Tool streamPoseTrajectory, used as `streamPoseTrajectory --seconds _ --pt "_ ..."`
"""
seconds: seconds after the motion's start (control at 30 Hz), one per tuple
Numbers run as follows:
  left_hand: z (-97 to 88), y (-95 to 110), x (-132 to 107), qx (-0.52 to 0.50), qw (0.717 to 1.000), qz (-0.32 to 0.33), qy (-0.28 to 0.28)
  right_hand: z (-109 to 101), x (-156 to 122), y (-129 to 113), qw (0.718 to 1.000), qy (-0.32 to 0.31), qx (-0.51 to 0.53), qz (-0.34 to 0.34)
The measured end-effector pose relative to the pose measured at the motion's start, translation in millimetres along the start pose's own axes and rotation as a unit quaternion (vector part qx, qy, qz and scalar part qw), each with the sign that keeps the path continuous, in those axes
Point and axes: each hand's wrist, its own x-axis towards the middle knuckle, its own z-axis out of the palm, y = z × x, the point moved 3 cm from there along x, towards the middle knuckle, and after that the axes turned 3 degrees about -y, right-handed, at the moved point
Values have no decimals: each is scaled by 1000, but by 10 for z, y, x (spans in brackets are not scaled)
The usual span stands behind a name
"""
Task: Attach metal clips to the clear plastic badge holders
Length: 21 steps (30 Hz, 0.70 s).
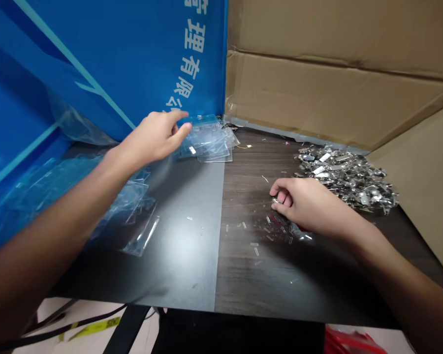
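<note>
Left hand point(153, 140), fingers point(179, 114) apart, just short of light, slippery clear sleeves point(208, 142) at the desk's point(184, 265) back edge, best taken by their rims; right hand point(310, 201), fingers point(282, 189) together, pinching a stiff metal clip point(276, 200) beside the clip pile point(345, 177).

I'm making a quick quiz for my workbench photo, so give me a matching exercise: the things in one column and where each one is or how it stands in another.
Things:
1. left hand
2. right hand
3. heap of shiny metal pieces
4. stack of clear plastic sleeves

Places and states:
A. curled, just in front of the metal heap
B. at the back, by the corner of the blue printed board
C. raised and open, near the sleeves
D. at the back right of the dark wood-grain tabletop

Pairs: 1-C, 2-A, 3-D, 4-B
</note>
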Motion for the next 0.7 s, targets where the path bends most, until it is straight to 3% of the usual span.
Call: streamPoseTrajectory --seconds 0.13,0.23,0.27,0.37,0.53,0.6,0.7 --pt "-116 -167 -667 22 985 40 -168 -35 6 -48 999 21 24 13" --pt "-52 -465 -1284 58 975 21 -213 -54 4 -77 997 36 62 7" --pt "14 -575 -1477 73 964 18 -254 -56 5 -84 996 43 74 -3" --pt "155 -841 -1873 108 964 43 -240 -42 13 -88 993 60 96 -38" --pt "214 -953 -2000 66 979 118 -152 12 38 -63 990 61 111 -57" --pt "174 -862 -1919 36 985 114 -128 22 44 -59 988 65 126 -55" --pt "62 -547 -1732 -58 988 88 -109 24 41 -56 979 79 180 -50"
